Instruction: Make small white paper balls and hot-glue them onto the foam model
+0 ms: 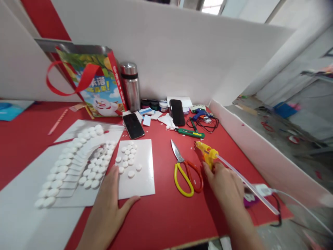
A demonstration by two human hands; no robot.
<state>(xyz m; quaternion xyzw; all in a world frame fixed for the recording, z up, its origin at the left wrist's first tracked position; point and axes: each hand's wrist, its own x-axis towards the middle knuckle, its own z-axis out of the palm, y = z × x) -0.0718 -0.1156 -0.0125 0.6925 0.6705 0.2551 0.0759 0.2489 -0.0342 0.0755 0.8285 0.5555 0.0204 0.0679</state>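
Observation:
My right hand [225, 184] is wrapped round the handle of a yellow hot glue gun [207, 150]. A long clear glue stick [249, 187] sticks out of its back end. My left hand [111, 205] has its thumb spread and its fingers along the left edge of a white board [144, 173], touching it. Several small round white discs [130, 156] lie on that board. To its left, a stepped white piece [75, 166] carries rows of similar discs. Scissors [186, 173] with one yellow and one red handle lie between my hands, blades partly apart.
A green utility knife [191, 133], a phone [133, 125] and a black device [177, 111] lie farther back. Behind them stand a steel flask [130, 86] and a colourful bag [101, 90]. Low white walls [267, 156] edge the red table [166, 215]. A white cable [299, 199] runs off right.

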